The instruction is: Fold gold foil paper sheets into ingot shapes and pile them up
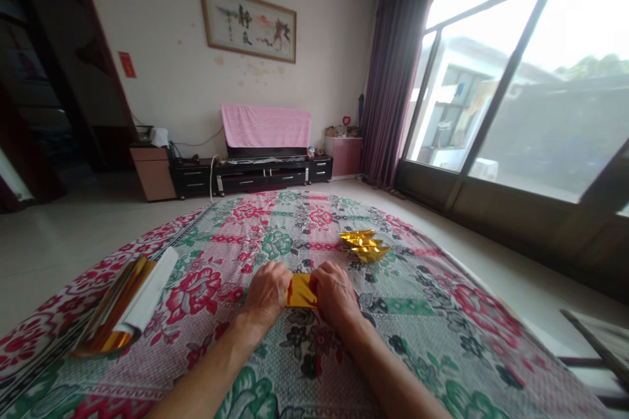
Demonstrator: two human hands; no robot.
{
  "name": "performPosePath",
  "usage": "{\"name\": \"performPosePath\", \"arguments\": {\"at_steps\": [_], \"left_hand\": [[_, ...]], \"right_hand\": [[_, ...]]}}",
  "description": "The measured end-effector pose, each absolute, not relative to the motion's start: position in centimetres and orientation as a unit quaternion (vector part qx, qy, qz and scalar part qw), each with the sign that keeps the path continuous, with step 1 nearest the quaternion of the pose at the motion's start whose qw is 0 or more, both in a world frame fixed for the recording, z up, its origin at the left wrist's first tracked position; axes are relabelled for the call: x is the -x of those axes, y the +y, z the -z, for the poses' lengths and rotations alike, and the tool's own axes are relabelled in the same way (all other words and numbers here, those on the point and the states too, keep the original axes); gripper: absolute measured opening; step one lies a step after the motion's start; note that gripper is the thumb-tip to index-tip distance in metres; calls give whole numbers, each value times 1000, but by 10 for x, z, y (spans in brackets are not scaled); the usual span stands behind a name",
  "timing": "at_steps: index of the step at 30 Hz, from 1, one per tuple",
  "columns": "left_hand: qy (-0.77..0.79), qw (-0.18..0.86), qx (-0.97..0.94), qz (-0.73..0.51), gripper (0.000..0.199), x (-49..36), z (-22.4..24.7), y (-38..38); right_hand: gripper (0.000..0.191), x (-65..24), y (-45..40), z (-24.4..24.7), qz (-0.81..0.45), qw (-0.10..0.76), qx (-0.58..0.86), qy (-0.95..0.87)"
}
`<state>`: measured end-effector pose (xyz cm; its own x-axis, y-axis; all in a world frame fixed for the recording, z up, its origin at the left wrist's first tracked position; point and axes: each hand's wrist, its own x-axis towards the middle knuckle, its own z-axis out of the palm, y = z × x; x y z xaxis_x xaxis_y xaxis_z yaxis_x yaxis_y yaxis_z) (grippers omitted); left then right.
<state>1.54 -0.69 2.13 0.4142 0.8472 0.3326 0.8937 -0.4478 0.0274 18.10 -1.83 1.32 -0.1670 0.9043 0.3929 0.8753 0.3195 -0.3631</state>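
A small piece of gold foil paper [303, 291] lies in front of me on the flowered tablecloth, its lower edge straight like a fold. My left hand [268, 289] grips its left end with curled fingers. At the right end, my right hand [335, 291] is closed over the paper in the same way. The fingertips are partly hidden behind the knuckles. Beyond my right hand sit several folded gold paper ingots [366, 246], close together. To the left rests a loosely bent stack of gold and white paper sheets [118, 307].
The flowered tablecloth [216, 347] covers a round table. Past it stand a black TV cabinet [265, 176] and a screen draped with a pink cloth [265, 125]. Large windows [491, 91] and a purple curtain [398, 65] are on the right. A chair-like frame [594, 347] stands at the lower right.
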Motion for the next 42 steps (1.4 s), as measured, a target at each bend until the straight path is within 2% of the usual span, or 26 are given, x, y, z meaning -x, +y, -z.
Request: {"name": "performPosePath", "arguments": {"at_steps": [7, 12, 16, 24, 42], "left_hand": [[-509, 35, 843, 169, 26, -8, -24, -10], [-494, 22, 847, 196, 19, -3, -22, -14], [-492, 19, 845, 210, 17, -3, -21, -20], [-502, 22, 837, 216, 28, -3, -23, -28], [-507, 6, 838, 203, 30, -1, -23, -24]], "right_hand": [[20, -180, -21, -12, -19, 287, 592, -753], [8, -176, -30, -15, 12, 284, 595, -752], [12, -175, -36, -16, 23, 279, 589, -758], [17, -176, -41, -14, 37, 277, 576, -768], [34, -222, -33, -28, -126, 189, 537, -812]]}}
